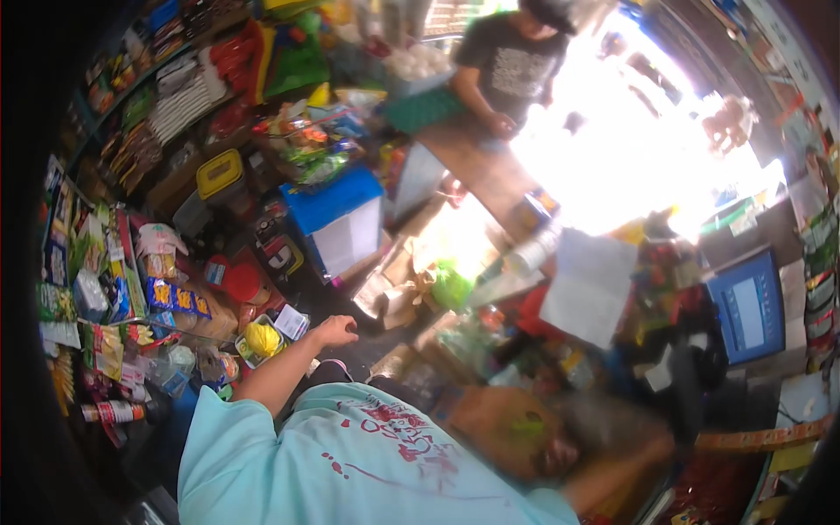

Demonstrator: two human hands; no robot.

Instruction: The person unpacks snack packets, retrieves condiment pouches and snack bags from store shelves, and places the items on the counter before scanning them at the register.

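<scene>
So the biggest thing in view is your light blue T-shirt [350,464] with the red print, filling the bottom of the shot. Up top there's another person [516,66] in a dark printed tee, standing behind a brown desk [481,166] next to a super bright, blown-out patch. Closer to you there's a box with a blue lid [328,197], a white sheet [591,284] lying over some clutter, and a blue-framed panel [770,332] over on the right. An open cardboard box [372,293] sits past your left hand, with a green plastic bag [451,284] at its near side. Your hands are well apart. The left hand [335,332] is reaching forward, fingers curved, palm side hidden, so can't tell if it's gripping anything. Nearest to it is a yellow bundle [264,339] in a small tray, just left of your forearm, with a little white card [291,321] right beside it. Your right hand [560,455] looks really blurry near a green patch [528,426] on something brown, so honestly can't tell what it's doing.
</scene>
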